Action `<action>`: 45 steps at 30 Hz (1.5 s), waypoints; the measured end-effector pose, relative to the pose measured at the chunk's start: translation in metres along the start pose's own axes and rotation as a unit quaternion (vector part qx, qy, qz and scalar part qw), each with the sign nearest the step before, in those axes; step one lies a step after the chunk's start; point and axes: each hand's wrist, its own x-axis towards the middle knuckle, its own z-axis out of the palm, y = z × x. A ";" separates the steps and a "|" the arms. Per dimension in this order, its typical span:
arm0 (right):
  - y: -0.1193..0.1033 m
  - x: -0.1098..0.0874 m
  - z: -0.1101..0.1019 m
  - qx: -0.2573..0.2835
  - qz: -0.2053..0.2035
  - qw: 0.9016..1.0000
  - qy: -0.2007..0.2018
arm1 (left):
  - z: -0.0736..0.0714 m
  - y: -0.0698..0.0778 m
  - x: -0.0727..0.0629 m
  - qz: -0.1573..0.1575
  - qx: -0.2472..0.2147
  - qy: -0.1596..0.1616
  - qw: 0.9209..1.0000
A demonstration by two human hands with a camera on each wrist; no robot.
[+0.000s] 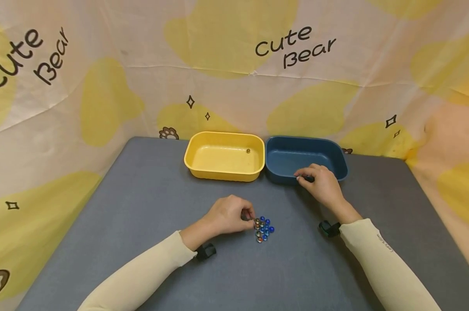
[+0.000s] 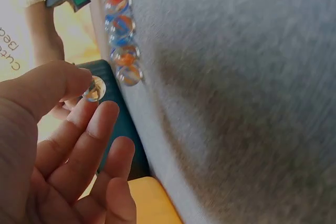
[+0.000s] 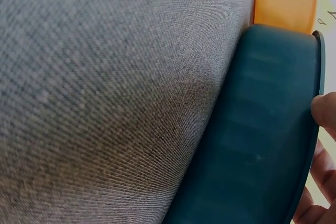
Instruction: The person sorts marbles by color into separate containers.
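My left hand (image 1: 229,214) pinches a clear marble (image 2: 95,88) with an amber and white swirl between thumb and forefinger, the other fingers loosely bent. Right beside it, a cluster of marbles (image 1: 264,230) lies on the table, some deep blue, others clear with orange swirls. My right hand (image 1: 323,183) is at the front rim of the dark blue bin (image 1: 305,149), its thumb (image 3: 323,109) outside at the rim and its fingers curved over the inside. Whether its fingertips hold anything, I cannot tell. One small marble (image 1: 248,151) lies in the yellow bin (image 1: 215,166).
The two bins stand side by side at the far edge of the grey table (image 1: 149,207). Behind them hangs a cream and yellow printed cloth (image 1: 226,52), which also covers the sides. A dark strap device (image 1: 206,251) sits on each wrist.
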 end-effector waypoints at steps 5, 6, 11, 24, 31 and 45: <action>0.000 0.000 -0.002 -0.001 -0.001 1.000 -0.001 | -0.008 0.000 0.003 -0.006 0.001 -0.003 1.000; 0.000 0.000 -0.002 -0.001 -0.001 1.000 -0.002 | -0.010 0.000 0.004 -0.009 0.001 -0.004 1.000; 0.000 0.000 -0.003 -0.001 -0.002 1.000 -0.007 | -0.018 0.000 0.005 -0.020 0.000 0.000 1.000; 0.002 0.000 -0.002 -0.008 -0.007 1.000 -0.018 | -0.040 -0.004 0.007 -0.021 0.001 0.045 0.999; 0.000 0.000 -0.002 -0.013 -0.012 1.000 -0.018 | -0.053 -0.009 0.009 -0.028 0.013 0.064 0.997; 0.000 0.001 -0.003 -0.018 -0.014 1.000 -0.017 | -0.067 -0.027 0.024 -0.048 0.025 0.113 0.992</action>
